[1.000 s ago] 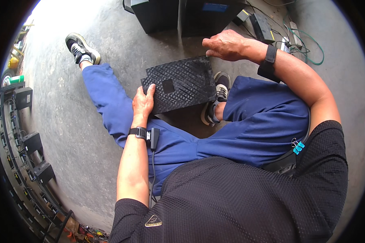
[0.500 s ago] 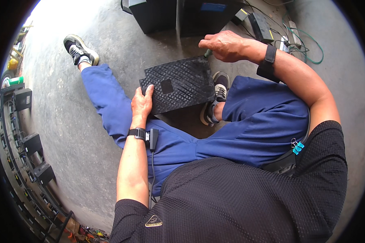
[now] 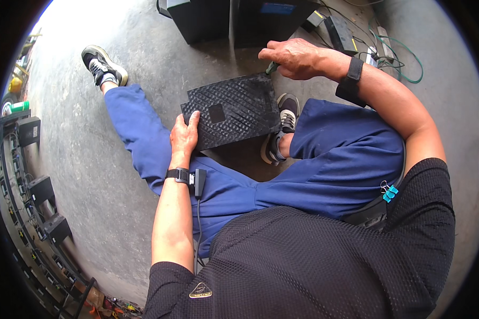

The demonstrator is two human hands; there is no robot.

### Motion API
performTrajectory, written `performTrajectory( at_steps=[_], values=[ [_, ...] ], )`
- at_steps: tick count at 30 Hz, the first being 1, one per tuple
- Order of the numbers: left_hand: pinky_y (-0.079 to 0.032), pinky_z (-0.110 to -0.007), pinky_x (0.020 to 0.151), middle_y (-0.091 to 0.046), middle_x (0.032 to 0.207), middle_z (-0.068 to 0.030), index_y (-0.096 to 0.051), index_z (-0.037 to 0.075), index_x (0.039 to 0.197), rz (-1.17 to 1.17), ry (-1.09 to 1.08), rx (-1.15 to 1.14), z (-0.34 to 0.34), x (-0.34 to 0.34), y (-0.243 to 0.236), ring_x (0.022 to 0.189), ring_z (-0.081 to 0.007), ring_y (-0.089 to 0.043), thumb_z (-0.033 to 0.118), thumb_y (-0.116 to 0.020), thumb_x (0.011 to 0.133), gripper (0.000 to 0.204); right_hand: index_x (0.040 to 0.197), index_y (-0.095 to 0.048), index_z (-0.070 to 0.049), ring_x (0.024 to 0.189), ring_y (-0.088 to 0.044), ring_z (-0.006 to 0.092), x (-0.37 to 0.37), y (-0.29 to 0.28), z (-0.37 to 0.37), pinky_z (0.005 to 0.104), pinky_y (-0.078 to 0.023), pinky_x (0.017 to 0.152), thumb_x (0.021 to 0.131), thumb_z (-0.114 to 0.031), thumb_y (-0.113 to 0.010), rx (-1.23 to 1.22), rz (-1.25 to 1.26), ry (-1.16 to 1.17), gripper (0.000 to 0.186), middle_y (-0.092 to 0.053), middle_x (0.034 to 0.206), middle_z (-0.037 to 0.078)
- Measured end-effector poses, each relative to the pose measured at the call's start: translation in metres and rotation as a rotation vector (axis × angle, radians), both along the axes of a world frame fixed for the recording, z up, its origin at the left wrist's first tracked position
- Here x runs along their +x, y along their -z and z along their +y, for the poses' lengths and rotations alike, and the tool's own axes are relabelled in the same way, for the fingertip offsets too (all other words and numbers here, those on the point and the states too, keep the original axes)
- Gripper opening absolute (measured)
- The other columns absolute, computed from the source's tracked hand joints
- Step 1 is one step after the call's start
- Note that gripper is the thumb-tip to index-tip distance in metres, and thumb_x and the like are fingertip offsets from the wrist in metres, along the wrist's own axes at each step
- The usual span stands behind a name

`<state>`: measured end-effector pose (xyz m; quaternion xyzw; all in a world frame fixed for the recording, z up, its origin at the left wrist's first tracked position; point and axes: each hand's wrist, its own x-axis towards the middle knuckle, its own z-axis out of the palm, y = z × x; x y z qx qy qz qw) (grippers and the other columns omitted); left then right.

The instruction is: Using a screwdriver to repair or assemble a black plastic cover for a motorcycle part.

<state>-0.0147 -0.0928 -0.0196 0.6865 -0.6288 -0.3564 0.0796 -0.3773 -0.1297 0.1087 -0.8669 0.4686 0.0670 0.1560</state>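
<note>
Grey floor (image 3: 101, 196) bears 2 black boxes (image 3: 205, 21) beyond the panel (image 3: 239, 109) — cables (image 3: 421, 68) rightward.

No text legible with certainty. Markings noted: blue label (image 3: 278, 8) on the dark case (image 3: 274, 29), beyond the right hand (image 3: 292, 57), print too small to read. Yellow mark (image 3: 355, 44) on the brick (image 3: 339, 36), right of that hand. Pale label (image 3: 35, 131) on the box (image 3: 26, 131), well left of the left hand (image 3: 184, 139). Triangular pale-outlined emblem (image 3: 200, 290) on the shirt (image 3: 303, 266), bodyward of the left hand, its lettering tiny.
</note>
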Motion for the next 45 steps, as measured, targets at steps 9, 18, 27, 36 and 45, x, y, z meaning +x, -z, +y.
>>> performTrajectory(
  at_steps=[9, 18, 27, 36, 45],
  values=[
    [-0.046, -0.048, 0.096, -0.065, 0.115, -0.0286, -0.058, -0.002, 0.123, -0.001, 0.004, -0.006, 0.0, -0.001, 0.0, 0.113, -0.0443, -0.06, 0.066, -0.054, 0.089, 0.076, 0.113, -0.054, -0.006, 0.09, -0.064, 0.0401, -0.004, 0.001, 0.002, 0.0497, -0.05, 0.078, 0.088, -0.013, -0.059, 0.016, -0.031, -0.008, 0.026, -0.064, 0.095, 0.017],
    [-0.046, -0.048, 0.094, -0.065, 0.113, -0.0282, -0.058, -0.001, 0.121, 0.009, 0.018, 0.023, -0.002, 0.002, 0.005, 0.111, -0.0445, -0.06, 0.066, -0.054, 0.089, 0.074, 0.113, -0.053, -0.006, 0.092, -0.063, 0.0396, -0.003, 0.002, 0.001, 0.0494, -0.051, 0.078, 0.088, -0.016, -0.063, -0.001, -0.01, -0.028, 0.028, -0.063, 0.095, 0.016],
    [-0.047, -0.048, 0.093, -0.067, 0.111, -0.026, -0.06, 0.0, 0.117, 0.022, 0.008, 0.003, -0.001, 0.001, 0.004, 0.109, -0.043, -0.062, 0.064, -0.055, 0.089, 0.07, 0.114, -0.054, -0.006, 0.094, -0.063, 0.0388, -0.002, -0.001, -0.002, 0.0485, -0.05, 0.081, 0.089, -0.02, -0.064, 0.022, 0.01, -0.041, 0.03, -0.061, 0.1, 0.016],
    [-0.047, -0.048, 0.093, -0.067, 0.111, -0.0254, -0.061, 0.002, 0.116, -0.02, 0.013, -0.001, -0.002, 0.002, 0.004, 0.109, -0.0432, -0.062, 0.064, -0.056, 0.089, 0.068, 0.117, -0.054, -0.006, 0.096, -0.062, 0.0385, -0.001, 0.0, -0.004, 0.048, -0.05, 0.079, 0.088, -0.023, -0.065, 0.06, 0.051, -0.036, 0.035, -0.06, 0.106, 0.016],
    [-0.047, -0.048, 0.093, -0.067, 0.111, -0.0255, -0.061, 0.001, 0.117, 0.023, -0.007, -0.014, 0.001, -0.003, -0.004, 0.109, -0.0426, -0.062, 0.064, -0.056, 0.089, 0.068, 0.118, -0.054, -0.007, 0.094, -0.063, 0.0394, -0.004, 0.004, -0.003, 0.0492, -0.051, 0.079, 0.088, -0.023, -0.065, 0.062, -0.018, -0.036, 0.035, -0.061, 0.104, 0.016]
  ],
)
